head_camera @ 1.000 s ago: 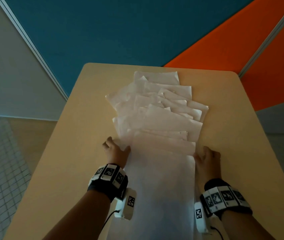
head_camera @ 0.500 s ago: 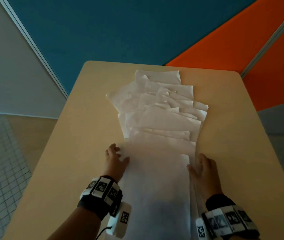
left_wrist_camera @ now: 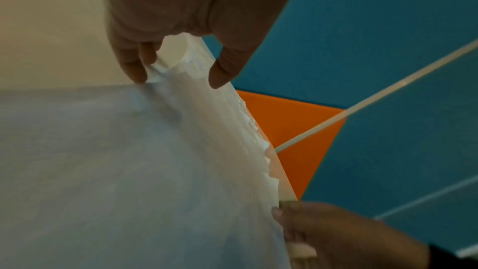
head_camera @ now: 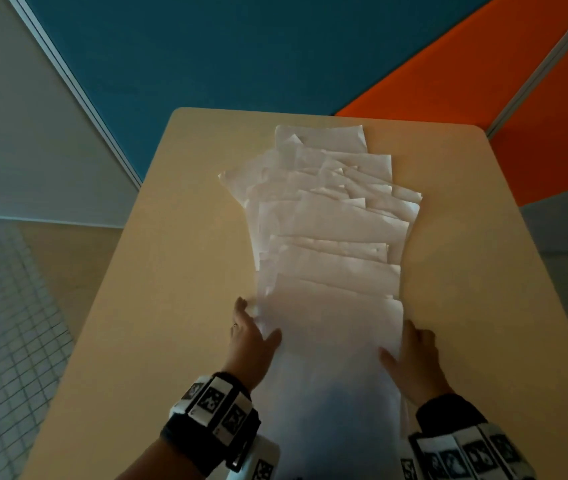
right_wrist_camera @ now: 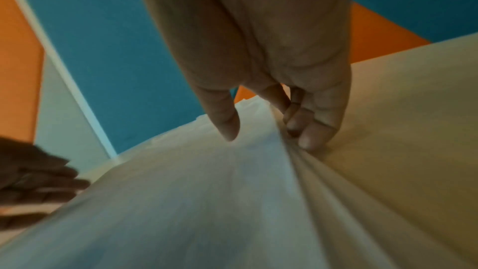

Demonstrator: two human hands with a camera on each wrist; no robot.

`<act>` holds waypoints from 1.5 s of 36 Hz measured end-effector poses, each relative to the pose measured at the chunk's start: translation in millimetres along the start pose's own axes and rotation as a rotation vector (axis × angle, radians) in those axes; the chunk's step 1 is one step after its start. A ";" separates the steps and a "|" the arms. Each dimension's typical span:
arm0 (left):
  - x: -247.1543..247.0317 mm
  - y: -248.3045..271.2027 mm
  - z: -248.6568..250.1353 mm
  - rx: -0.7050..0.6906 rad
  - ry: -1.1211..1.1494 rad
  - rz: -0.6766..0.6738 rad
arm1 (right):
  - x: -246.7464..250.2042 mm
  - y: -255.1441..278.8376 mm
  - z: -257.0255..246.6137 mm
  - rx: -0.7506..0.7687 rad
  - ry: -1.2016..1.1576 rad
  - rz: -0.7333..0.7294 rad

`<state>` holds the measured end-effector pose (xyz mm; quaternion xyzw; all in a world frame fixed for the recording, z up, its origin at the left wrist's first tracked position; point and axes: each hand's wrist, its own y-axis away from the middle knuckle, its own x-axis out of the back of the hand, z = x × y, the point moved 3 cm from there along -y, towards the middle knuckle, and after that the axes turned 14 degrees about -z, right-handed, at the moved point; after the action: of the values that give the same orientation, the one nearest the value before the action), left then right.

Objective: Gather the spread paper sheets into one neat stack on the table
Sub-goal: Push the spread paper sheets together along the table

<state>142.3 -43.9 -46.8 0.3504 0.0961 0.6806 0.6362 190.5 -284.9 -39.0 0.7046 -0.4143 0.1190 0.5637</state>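
Behind, at twelve o'clock, teal wall panels (head_camera: 227,60) meeting an orange panel (head_camera: 455,77) toward two o'clock, split by a pale strip; off at nine o'clock, a gridded floor (head_camera: 1,334). Filling the middle, a beige table (head_camera: 171,271) with rounded far corners. Along its centre line, from six o'clock up to twelve, a long overlapping run of white paper sheets (head_camera: 331,237), fanned and ragged at the far end, squarer and more bunched near the body, the nearest sheets reaching past the bottom of the head view. At seven o'clock of that run, the left hand (head_camera: 249,344) set against the left edge of the sheets, fingers fairly straight along the paper's side and thumb lying on top; not closed around anything, simply pressing the edge inward. At five o'clock, the right hand (head_camera: 414,362) mirrored on the right edge, thumb on the top sheet, fingers curled down beside the layered edges onto the table, seen plainly from the right wrist view, where the sheet edges gather into folds at the fingertips (right_wrist_camera: 308,140). On both wrists, dark bands (head_camera: 213,417) with black-and-white markers.
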 end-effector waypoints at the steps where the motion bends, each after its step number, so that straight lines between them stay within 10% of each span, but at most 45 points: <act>1: -2.8 2.3 -0.4 -0.003 -0.022 -0.023 | -3.9 2.8 -2.6 -0.002 0.041 -0.012; 27: 39.8 -64.0 55.8 0.089 -0.073 0.134 | 54.6 -67.1 -24.9 0.016 -0.327 0.239; 54: 52.9 -145.5 102.4 0.080 0.055 0.162 | 113.4 -143.3 -58.3 0.117 -0.350 0.137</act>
<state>322.8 -1.8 -36.6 0.3633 0.1121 0.7350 0.5615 382.2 -280.8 -47.1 0.7162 -0.5452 0.0566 0.4320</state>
